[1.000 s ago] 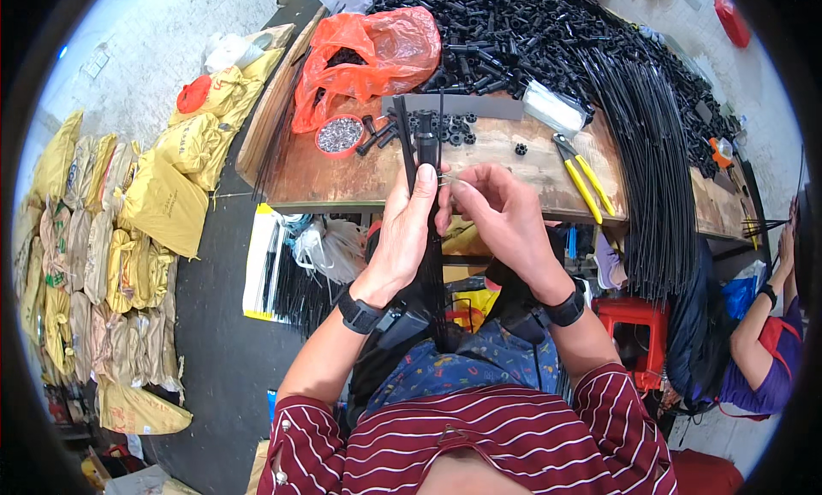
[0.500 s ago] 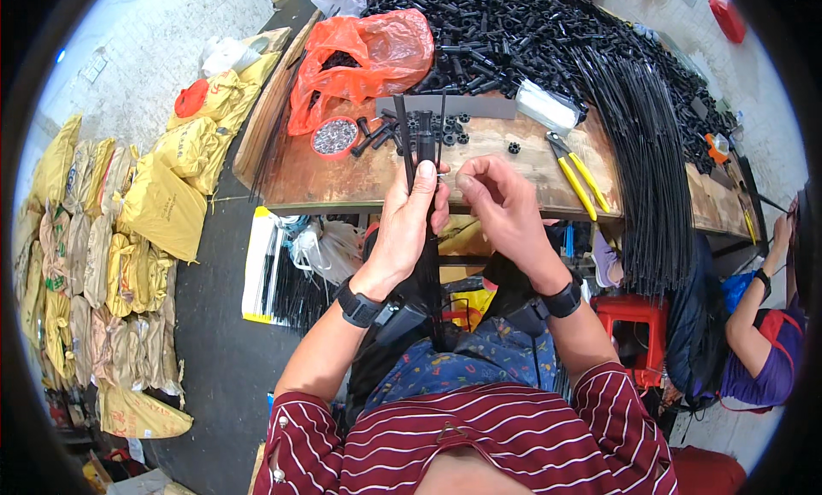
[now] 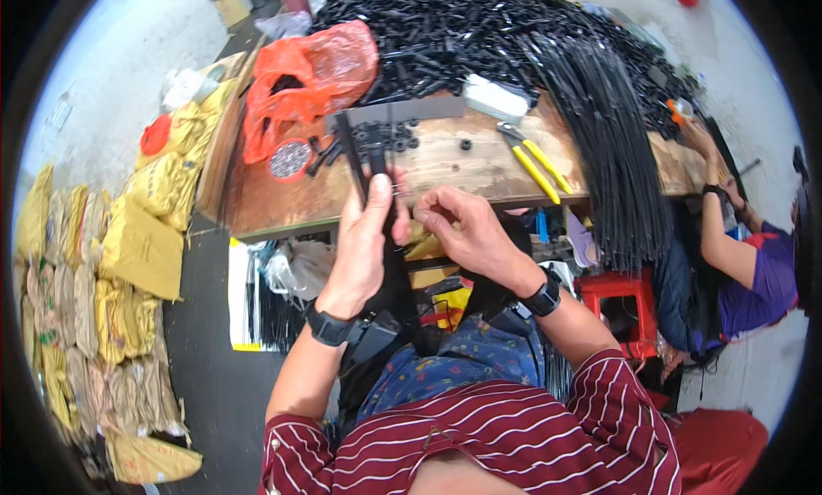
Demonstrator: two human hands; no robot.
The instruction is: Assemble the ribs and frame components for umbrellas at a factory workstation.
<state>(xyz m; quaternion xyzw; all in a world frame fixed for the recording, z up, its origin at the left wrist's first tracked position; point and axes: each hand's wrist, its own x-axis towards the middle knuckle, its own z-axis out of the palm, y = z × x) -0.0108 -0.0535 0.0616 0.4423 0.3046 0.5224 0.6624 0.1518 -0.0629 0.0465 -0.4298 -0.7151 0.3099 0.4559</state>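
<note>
My left hand (image 3: 364, 238) is closed round a black tube-like part (image 3: 377, 159), with its thumb lying along the front. A slim black strip (image 3: 350, 148) stands up beside the tube, leaning slightly left. Just to the right, my right hand (image 3: 462, 229) has its thumb and fingers pinched together. Whatever is in that pinch is too small to make out. Beyond the hands lie several small black rings (image 3: 402, 137) and short black tubes (image 3: 322, 157). A round red-rimmed dish (image 3: 290, 160) of small shiny metal pieces sits to their left.
Yellow-handled pliers (image 3: 538, 165) lie right on the wooden table (image 3: 462, 174). A red plastic bag (image 3: 342, 62) and a heap of black parts (image 3: 445, 32) cover its back. Long black rods (image 3: 604, 144) hang over the front edge. Another person's arm (image 3: 706, 152) reaches in at right.
The whole view has shifted, so the table appears farther left. Both my hands keep nearly the same pose. The other person's hand now reaches to an orange item on the table.
</note>
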